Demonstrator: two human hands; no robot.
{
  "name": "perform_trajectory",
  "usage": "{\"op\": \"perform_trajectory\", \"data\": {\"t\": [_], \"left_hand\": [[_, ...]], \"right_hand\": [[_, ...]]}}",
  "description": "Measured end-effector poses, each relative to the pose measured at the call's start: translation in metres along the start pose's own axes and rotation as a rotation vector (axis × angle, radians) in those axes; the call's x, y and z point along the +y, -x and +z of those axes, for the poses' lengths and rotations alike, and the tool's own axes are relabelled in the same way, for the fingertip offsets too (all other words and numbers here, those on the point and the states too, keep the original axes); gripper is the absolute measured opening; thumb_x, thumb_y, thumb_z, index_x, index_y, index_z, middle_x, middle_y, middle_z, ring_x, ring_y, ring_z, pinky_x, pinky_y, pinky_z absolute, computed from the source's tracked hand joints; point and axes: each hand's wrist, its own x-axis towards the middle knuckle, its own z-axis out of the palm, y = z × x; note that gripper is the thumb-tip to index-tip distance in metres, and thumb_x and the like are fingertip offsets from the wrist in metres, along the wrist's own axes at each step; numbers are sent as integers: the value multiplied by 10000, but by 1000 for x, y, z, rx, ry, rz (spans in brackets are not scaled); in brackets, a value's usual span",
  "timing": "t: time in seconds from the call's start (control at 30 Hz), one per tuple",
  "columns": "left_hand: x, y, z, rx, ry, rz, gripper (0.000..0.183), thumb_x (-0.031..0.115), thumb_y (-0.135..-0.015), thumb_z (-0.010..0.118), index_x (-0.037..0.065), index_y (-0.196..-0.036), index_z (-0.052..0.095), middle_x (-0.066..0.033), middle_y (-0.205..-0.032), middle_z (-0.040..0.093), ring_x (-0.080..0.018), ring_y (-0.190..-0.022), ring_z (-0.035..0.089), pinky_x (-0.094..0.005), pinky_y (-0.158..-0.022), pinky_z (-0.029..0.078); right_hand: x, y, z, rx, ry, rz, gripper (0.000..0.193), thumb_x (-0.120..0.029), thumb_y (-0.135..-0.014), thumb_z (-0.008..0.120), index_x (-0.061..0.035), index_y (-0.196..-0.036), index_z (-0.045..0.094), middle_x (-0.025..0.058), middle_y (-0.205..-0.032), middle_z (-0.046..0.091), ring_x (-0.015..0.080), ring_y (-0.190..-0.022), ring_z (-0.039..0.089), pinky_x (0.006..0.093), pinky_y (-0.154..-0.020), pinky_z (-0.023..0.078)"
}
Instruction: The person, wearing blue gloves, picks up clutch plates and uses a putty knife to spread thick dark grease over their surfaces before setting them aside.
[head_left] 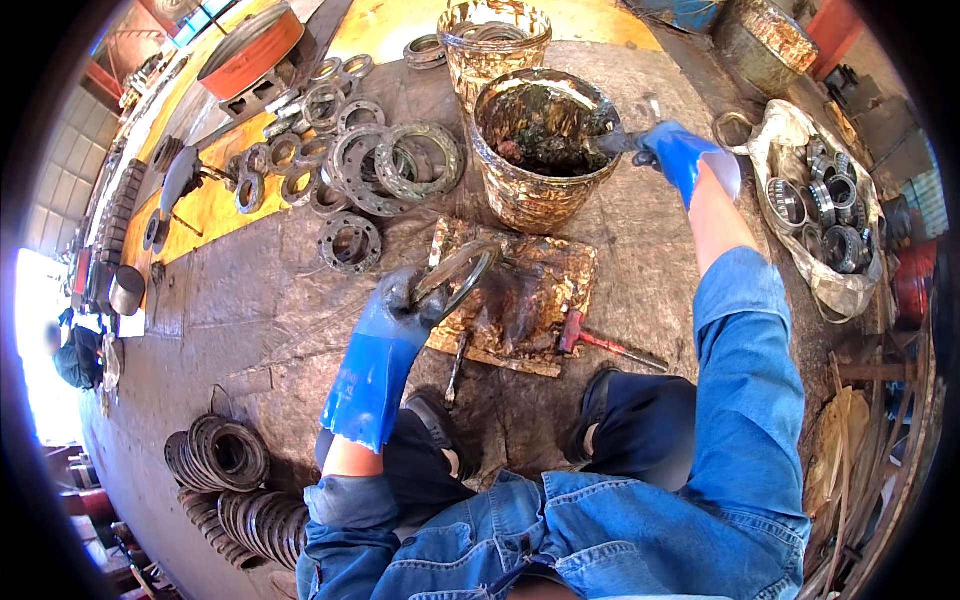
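Clamping a metal ring (455,278) upright, the left hand (400,310) keeps it over a grease-smeared board (520,295), so drips land there rather than on the floor (230,300). Right hand (680,155) closed on a scraper (618,143), tip down in the near grease bucket (540,160), within easy reach. Bearings (825,205) wait bagged at right; flanges (390,160) lie beyond.

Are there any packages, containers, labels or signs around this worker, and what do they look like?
No labels, signs or screens show.
Near bucket: round, grease-smeared, dark grease inside, by the right hand.
Far bucket: round, smeared, behind it.
Open sack: pale, crumpled, at right, holding metal bearings.
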Motion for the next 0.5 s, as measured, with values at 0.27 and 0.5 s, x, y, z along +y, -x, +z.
{"op": "perform_trajectory", "data": {"t": [0.27, 0.5], "left_hand": [[-36, 0, 15, 99, 461, -148, 262, 129, -858, 685, 7, -1081, 620, -78, -876, 681, -131, -663, 613, -246, -527, 457], [21, 1, -7, 147, 646, -110, 305, 159, -841, 714, 12, -1097, 635, -50, -824, 672, -81, -551, 520, -215, -490, 394]], "right_hand": [[112, -7, 20, 102, -1010, 126, 188, -238, -929, 546, -100, -891, 668, 5, -590, 571, 92, -428, 464, 222, -380, 366], [119, 44, 0, 272, -956, 401, 229, -300, -940, 543, -97, -971, 645, 27, -607, 580, 94, -425, 470, 237, -351, 354]]}}
